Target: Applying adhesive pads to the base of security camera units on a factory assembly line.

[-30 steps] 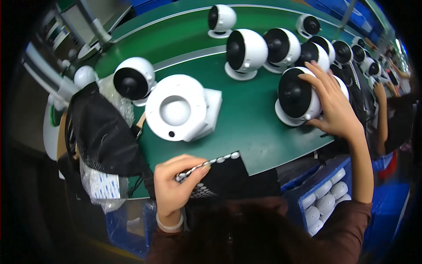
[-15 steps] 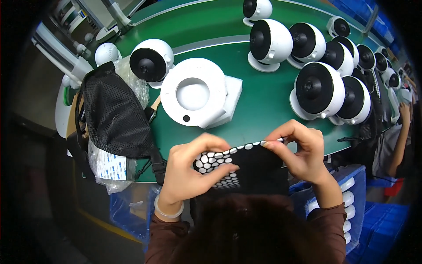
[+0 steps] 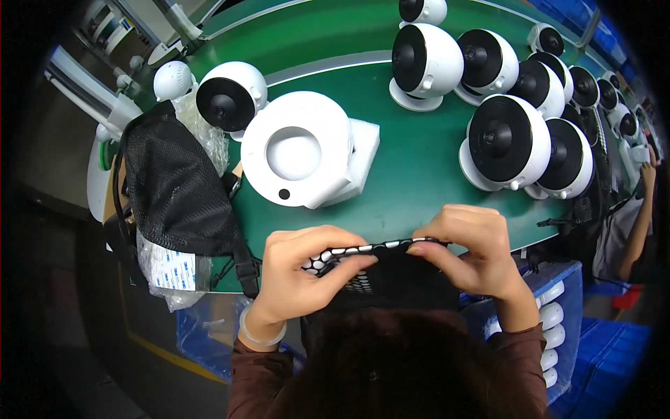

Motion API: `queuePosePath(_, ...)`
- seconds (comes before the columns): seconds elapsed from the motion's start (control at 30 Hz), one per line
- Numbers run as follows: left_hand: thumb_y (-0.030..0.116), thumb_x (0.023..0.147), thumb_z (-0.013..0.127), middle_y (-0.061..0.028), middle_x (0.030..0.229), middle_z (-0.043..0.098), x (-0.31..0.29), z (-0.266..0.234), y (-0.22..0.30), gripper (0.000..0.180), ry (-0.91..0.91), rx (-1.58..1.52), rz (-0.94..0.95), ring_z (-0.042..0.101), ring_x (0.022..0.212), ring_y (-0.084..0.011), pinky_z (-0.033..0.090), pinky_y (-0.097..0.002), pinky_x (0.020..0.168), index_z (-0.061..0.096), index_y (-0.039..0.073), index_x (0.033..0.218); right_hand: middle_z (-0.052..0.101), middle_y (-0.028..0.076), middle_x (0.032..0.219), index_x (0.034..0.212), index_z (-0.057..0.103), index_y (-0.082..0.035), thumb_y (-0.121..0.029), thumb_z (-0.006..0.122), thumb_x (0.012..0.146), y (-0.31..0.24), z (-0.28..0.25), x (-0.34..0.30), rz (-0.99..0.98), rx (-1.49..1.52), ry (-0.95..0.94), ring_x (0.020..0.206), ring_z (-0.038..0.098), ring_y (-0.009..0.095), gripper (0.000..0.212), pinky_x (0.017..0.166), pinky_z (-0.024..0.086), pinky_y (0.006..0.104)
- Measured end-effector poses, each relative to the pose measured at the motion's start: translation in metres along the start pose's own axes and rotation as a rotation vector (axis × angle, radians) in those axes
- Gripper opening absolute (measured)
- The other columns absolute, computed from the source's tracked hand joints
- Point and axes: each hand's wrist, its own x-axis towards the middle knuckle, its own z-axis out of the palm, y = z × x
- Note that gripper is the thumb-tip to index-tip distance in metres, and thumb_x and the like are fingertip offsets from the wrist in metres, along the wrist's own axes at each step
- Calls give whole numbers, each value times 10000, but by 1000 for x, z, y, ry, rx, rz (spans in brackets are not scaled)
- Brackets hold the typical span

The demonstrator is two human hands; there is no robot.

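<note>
Both hands hold a black sheet with white oval dots (image 3: 359, 281), close to my body at the table's front edge. My left hand (image 3: 296, 269) pinches its left side between thumb and fingers, where rows of dots show. On the right, my right hand (image 3: 474, 255) grips the upper edge, thumb below and fingers above. That edge is bent over toward me, and the lower part is dark and hard to make out. Beyond the sheet lies a white round base with a recessed middle (image 3: 244, 159), leaning on a white foam block (image 3: 367, 150).
Several white ball-shaped cameras with black fronts (image 3: 499, 138) stand at the right, another camera (image 3: 227, 98) at the back left. A black mesh bag (image 3: 178, 185) lies left, over bubble wrap. Blue bins (image 3: 565, 293) sit below the edge. Another person's arm (image 3: 638, 223) is far right.
The dotted sheet has tipped, so fewer of its dots show. My right hand has shifted slightly left and lower, its fingers folded further over the edge. The view has moved slightly.
</note>
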Motion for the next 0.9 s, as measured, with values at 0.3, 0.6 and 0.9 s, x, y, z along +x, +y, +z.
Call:
queuePosePath(0.3,-73,637,656,-69,604,577,-4,5,6,140,80,118,24,565,530,-140,427,-210,515,614,-17,757,610,75,667,763,637,-20,20,672,628,-4,0,2,20,16,27,559,562,184,145,499,410,246)
queuePosePath(0.6,-82,641,639,-85,627,574,-17,9,2,142,165,81,-20,543,515,-148,382,-218,466,611,-22,767,563,23,754,795,619,-74,-52,699,575,-11,12,11,-186,-245,133,714,560,214,235,536,452,283)
queuePosePath(0.9,-81,643,633,-93,621,556,-15,3,5,159,179,172,48,532,490,-190,390,-242,452,607,-15,785,537,25,702,752,587,-70,-37,682,570,-13,23,22,-231,-234,52,646,539,204,208,509,433,280)
